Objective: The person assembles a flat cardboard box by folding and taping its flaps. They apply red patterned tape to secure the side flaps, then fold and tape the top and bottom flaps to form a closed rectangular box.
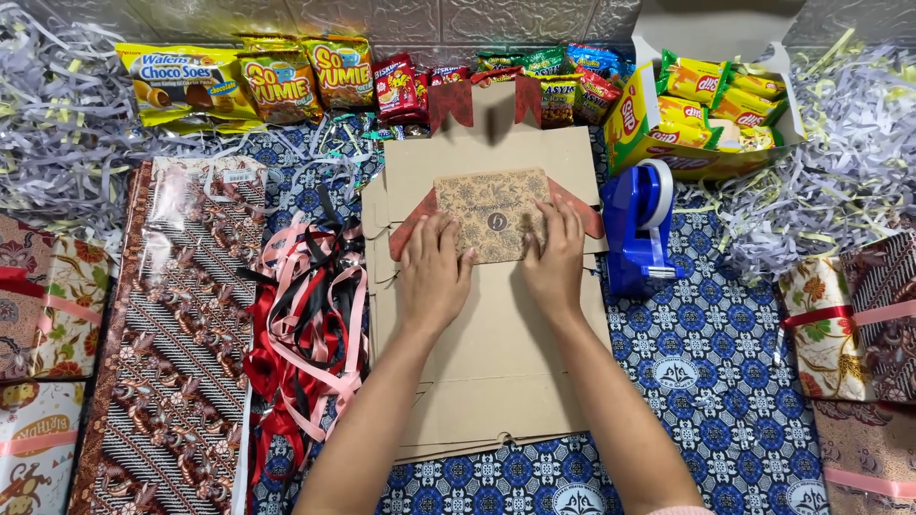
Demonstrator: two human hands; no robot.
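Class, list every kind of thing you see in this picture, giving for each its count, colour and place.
patterned box: one, brown, centre, under both hands
flat cardboard: a stack, tan, under the box
tape dispenser: one, blue, right of the box
ribbons: a pile, red, pink, black, left of the cardboard
snack packets: many, mixed colours, back row
snack carton: one, yellow, open, back right
shredded paper: heaps, pale, both back corners
cloth: one, blue patterned, underneath
left hand: on the box
right hand: on the box
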